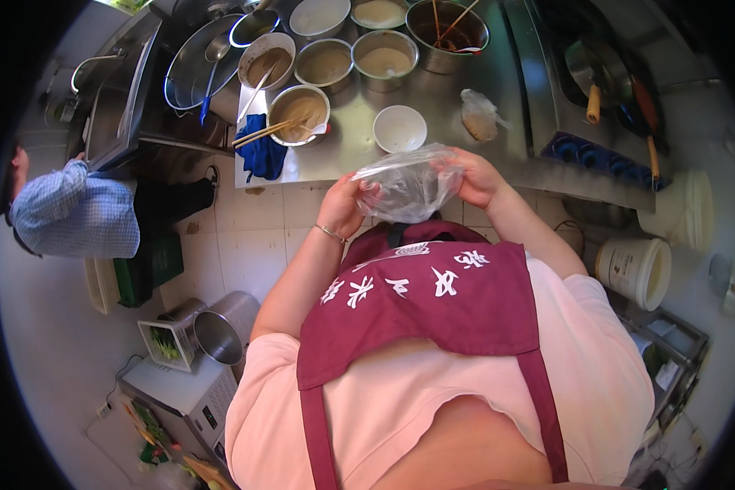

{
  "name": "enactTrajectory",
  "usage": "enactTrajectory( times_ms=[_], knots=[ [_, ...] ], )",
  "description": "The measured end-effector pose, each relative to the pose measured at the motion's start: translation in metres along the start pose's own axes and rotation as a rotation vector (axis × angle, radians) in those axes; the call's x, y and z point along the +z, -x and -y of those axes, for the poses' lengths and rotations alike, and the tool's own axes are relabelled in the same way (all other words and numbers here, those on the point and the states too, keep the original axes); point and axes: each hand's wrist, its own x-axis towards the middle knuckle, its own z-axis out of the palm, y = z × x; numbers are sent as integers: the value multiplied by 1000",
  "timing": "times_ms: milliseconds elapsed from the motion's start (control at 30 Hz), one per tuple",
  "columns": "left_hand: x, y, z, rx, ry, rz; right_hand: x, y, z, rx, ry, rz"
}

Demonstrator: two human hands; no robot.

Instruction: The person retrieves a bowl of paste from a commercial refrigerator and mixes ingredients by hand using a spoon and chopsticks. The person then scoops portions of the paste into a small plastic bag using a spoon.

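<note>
A clear plastic bag (404, 190) is stretched between my two hands, just off the front edge of the steel table (349, 162). My left hand (345, 201) grips its left side and wears a bracelet at the wrist. On the opposite side, my right hand (479, 177) has hold of the bag's upper rim. Right behind the bag sits a white bowl (400, 127), its near edge close to the plastic. To the right of that bowl lies a knotted plastic bag (481, 117) with something brown inside.
Metal basins of pale sauce, such as this one (384, 61), line the table's back. Chopsticks (272, 131) rest across a sauce bowl above a blue cloth (261, 150). A stove (588, 147) adjoins on the right. Another person (76, 208) stands at the sink on the left.
</note>
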Motion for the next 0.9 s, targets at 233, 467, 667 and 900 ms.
enactTrajectory(
  times_ms=[233,467,667,900],
  knots=[
    [-24,-38,-7,-130,308,211,-29,-10,-3,178,-268,171],
    [1,-84,-27,-38,166,81,-53,-68,7,7,-244,78],
    [-34,-134,-26,37,174,-44,-29,-97,24,15,-380,-100],
    [-27,-152,-17,92,210,-57,-45,-115,23,43,-420,-212]
  ],
)
